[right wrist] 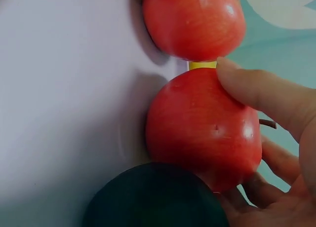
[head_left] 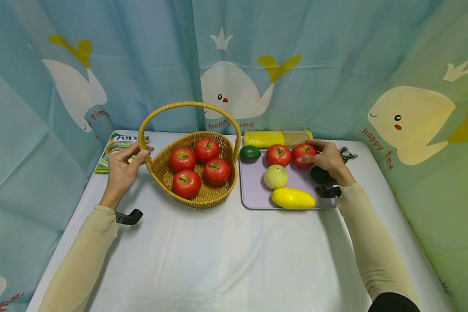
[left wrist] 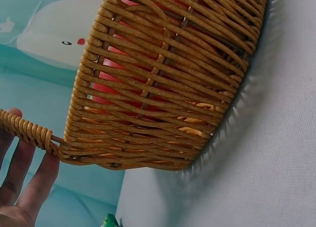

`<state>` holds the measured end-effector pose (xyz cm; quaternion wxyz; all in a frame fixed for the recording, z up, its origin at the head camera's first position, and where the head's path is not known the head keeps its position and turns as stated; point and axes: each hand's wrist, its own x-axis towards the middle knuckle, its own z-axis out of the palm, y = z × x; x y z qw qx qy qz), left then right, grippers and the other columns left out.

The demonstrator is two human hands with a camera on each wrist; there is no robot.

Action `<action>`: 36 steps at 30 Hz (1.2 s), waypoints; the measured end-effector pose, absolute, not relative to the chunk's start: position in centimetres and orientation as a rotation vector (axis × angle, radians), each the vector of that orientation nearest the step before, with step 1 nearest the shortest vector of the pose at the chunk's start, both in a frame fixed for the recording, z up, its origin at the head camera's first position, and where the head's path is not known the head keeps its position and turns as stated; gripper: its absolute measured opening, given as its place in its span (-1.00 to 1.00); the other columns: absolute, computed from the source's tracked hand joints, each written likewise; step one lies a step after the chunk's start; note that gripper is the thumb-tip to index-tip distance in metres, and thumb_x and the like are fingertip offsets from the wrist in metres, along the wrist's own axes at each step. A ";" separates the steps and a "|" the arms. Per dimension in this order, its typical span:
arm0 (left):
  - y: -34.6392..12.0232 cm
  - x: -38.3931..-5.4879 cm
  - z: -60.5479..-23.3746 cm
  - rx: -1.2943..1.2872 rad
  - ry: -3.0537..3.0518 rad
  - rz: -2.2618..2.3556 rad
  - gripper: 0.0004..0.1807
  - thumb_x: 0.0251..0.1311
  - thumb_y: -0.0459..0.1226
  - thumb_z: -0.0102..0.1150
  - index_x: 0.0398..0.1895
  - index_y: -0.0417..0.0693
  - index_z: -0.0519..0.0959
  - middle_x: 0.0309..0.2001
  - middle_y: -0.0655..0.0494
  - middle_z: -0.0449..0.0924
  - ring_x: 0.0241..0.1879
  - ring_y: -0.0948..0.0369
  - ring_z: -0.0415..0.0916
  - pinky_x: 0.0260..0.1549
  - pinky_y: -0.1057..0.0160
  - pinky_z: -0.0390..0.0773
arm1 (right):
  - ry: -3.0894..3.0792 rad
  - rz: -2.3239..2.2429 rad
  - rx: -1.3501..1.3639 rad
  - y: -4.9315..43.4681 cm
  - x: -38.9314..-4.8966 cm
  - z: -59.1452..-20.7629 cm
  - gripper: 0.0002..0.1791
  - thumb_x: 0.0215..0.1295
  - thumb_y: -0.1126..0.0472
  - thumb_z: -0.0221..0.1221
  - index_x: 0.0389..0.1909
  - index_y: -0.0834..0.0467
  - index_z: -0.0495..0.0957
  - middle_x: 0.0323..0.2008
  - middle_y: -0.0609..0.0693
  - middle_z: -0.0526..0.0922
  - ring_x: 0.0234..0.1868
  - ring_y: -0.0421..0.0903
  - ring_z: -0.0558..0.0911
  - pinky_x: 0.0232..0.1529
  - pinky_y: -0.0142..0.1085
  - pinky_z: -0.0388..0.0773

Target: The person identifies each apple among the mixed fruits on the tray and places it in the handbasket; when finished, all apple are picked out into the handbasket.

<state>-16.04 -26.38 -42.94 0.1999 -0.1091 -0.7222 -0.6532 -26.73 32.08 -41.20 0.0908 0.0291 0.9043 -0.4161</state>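
My left hand [head_left: 121, 170] grips the handle [head_left: 190, 104] of a yellow wicker basket [head_left: 212, 200] at its left foot. Several red apples [head_left: 186, 183] lie inside the basket. Over the lilac tray [head_left: 253, 197], my right hand [head_left: 329, 159] grips a red apple [right wrist: 202, 128], thumb on one side and fingers on the other. Another red apple [head_left: 278, 155] sits just left of it. A dark green, rounded fruit [right wrist: 155, 202] lies close by, partly hidden under the right hand in the head view.
Also on the tray are a small green fruit [head_left: 250, 153], a pale yellow-green round fruit [head_left: 275, 177] and a long yellow fruit [head_left: 293, 198]. Behind it lies a yellow package [head_left: 263, 138]. A green packet [head_left: 113, 151] is behind the left hand; a dark wrapped item [head_left: 348, 154] is at right.
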 end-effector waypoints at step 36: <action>-26.5 -16.0 -42.9 -0.332 -2.016 -1.810 -0.65 0.49 -0.40 0.23 0.26 -0.28 0.66 -0.10 0.25 0.82 -0.05 0.32 0.70 -0.09 0.44 0.76 | 2.738 -1.194 -0.048 32.1 -26.2 -37.7 -0.01 -0.05 0.05 0.70 0.48 -0.03 0.52 0.38 0.12 0.58 0.19 0.01 0.52 -0.06 -0.58 0.52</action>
